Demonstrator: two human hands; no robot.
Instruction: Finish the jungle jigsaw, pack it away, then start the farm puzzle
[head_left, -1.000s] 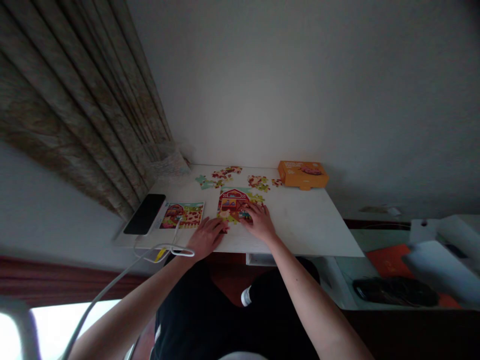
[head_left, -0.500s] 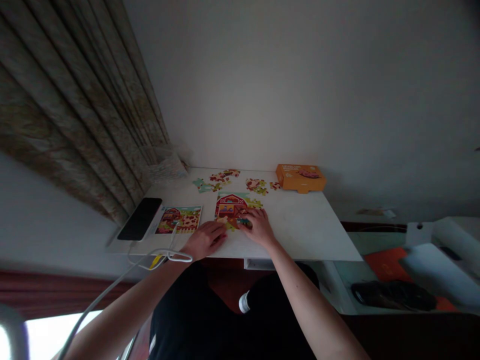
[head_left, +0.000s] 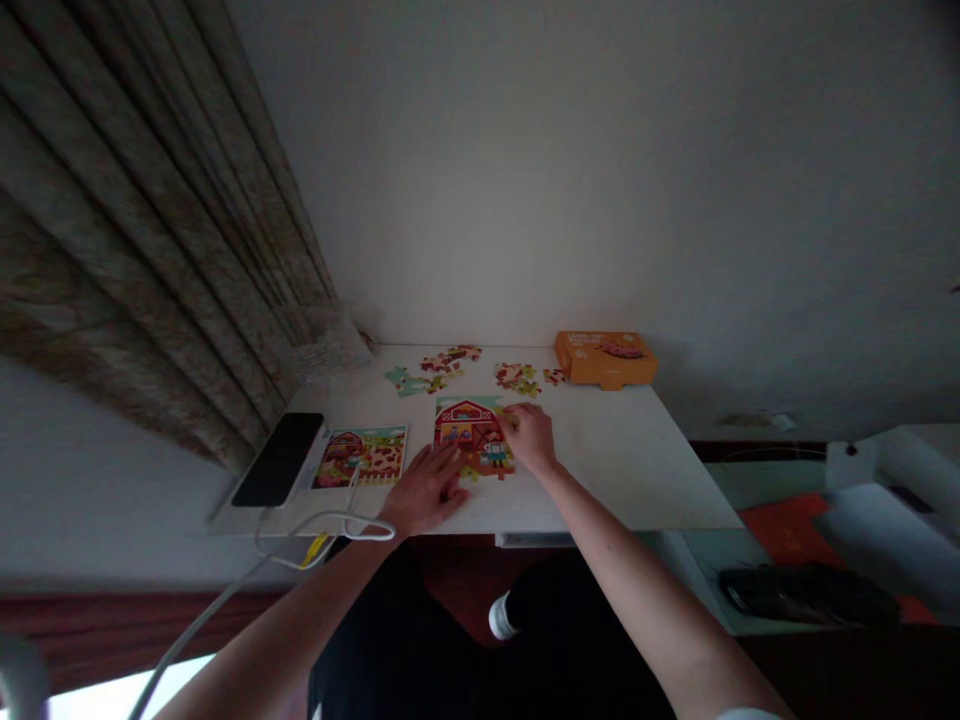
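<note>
A partly assembled jigsaw puzzle (head_left: 463,418) with a red barn and a small figure lies near the middle of the white table. My left hand (head_left: 429,492) rests flat over its lower left corner, fingers extended and slightly apart. At the puzzle's right edge, my right hand (head_left: 531,438) is closed, its fingertips pinching a puzzle piece at the green part; the fingers mostly hide that piece. To the left lies a reference picture card (head_left: 379,462) showing the same barn with a cow and a fence.
Loose puzzle pieces (head_left: 409,381) lie behind the puzzle, with another cluster (head_left: 517,377) farther right. An orange box (head_left: 604,359) stands at the back right. A black phone (head_left: 279,460) lies at the left edge. A white cable (head_left: 300,523) crosses near my left wrist.
My right hand has moved up and right from the puzzle's lower part to its right edge, uncovering the figure. My left hand has spread farther onto the puzzle's lower left.
</note>
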